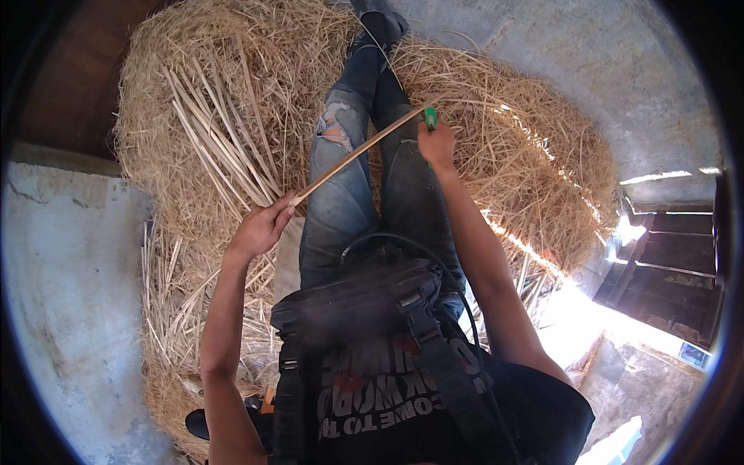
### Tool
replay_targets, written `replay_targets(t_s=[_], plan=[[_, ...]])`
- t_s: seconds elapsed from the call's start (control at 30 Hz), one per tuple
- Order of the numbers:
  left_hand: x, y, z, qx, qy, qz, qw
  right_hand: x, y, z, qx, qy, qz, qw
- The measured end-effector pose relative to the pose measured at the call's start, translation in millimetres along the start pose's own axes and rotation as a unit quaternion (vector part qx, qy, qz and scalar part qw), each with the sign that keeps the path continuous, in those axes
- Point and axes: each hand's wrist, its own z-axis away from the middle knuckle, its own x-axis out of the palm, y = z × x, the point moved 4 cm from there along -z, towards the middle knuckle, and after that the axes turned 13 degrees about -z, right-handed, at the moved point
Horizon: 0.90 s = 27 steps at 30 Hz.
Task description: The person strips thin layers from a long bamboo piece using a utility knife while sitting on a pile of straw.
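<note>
A long, flat strip of pale wood or bamboo [356, 151] slants across my outstretched legs, its far end up and to the right. My left hand [266, 226] pinches the strip's near end between thumb and fingers, beside my left thigh. At the other end, my right hand [436, 146] is closed round a green-handled tool [430, 118] above my right knee. The tool's green top touches or lies close to the strip. Its blade or working edge is hidden, so its exact kind does not show.
A bundle of split strips [221, 136] lies on straw [287, 46] to the left of my legs. More straw [496, 108] spreads on the right. Concrete walls [70, 310] stand close on both sides. Dark wooden boards [670, 263] and bright sunlight are at the right.
</note>
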Motion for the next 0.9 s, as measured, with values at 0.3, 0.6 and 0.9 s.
replay_targets(t_s=[0.3,0.6,0.9], plan=[[7.9,1.7,-7.4,0.029,0.004,0.029,0.999,22.1,3.9,5.3,-0.007,-0.114,0.037,0.993],[14.7,28.9,-20.3,0.066,0.035,0.089,0.993,35.1,-17.8,26.4,-0.035,-0.163,0.097,0.981],[2.5,51.9,-36.1,-0.017,0.01,-0.022,1.0,44.9,-57.7,70.8,-0.068,-0.257,0.103,0.958]])
